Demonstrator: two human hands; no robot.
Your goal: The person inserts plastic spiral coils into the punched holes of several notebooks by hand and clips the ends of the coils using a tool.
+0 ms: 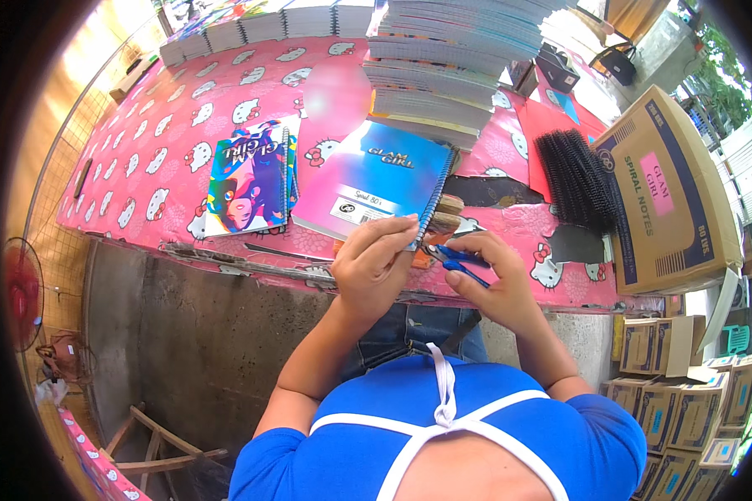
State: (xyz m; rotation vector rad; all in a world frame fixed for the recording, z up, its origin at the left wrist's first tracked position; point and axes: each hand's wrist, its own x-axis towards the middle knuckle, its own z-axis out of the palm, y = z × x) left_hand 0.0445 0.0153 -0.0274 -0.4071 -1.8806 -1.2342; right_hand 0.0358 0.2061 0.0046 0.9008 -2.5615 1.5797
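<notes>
blue shirt (pixel 476 392) with white trim lies nearest the lens, its wearer drawn up close to the table (pixel 226 92), which seems to suit fine handwork at its front edge. just beyond, the pink-and-blue notebook (pixel 376 184) lies at that edge, turned at a slant with its black coil (pixel 439 188) along the right side; the slant appears to bring the coil's lower end within easy reach of both hands. the left hand (pixel 374 265) pinches the notebook's near corner between thumb and fingers, probably to steady paper and coil together. the right hand (pixel 500 280) is closed around blue pliers (pixel 459 254), their tips at the coil's end; whether they bite the wire, i cannot tell.

to the left, a small pile of multicoloured notebooks (pixel 251 179) lies just beside, perhaps set aside so it stays out of the elbows' way. behind rises a tall stack of books (pixel 434 83), likely kept near for reaching. at the right, a bundle of black coils (pixel 576 179) rests against a cardboard box (pixel 668 192), seemingly handy for the right arm. farther out, spiral notebooks (pixel 267 25) line the far edge, and more boxes (pixel 677 409) are stacked at lower right.
</notes>
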